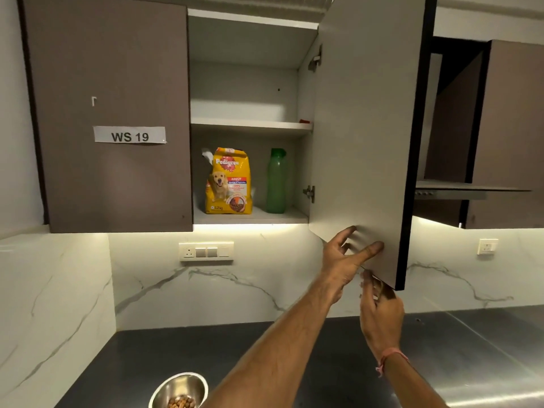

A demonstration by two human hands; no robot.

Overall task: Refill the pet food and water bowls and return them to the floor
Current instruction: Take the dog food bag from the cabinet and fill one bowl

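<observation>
Apparently putting supplies away: left hand (343, 260) spread flat on cupboard door (365, 128), right hand (379, 307) pinching its lower edge, closing next, bowl (179, 390) already holding kibble.

Both arms reach up and forward, bare forearms rising from below. The left hand (344, 260) is raised highest, fingers spread and loosely bent, thumb stretched out to the right. Just below it, the right hand (381, 313) shows its back, fingers curling upward at the tips, a pink thread band at its wrist.
</observation>
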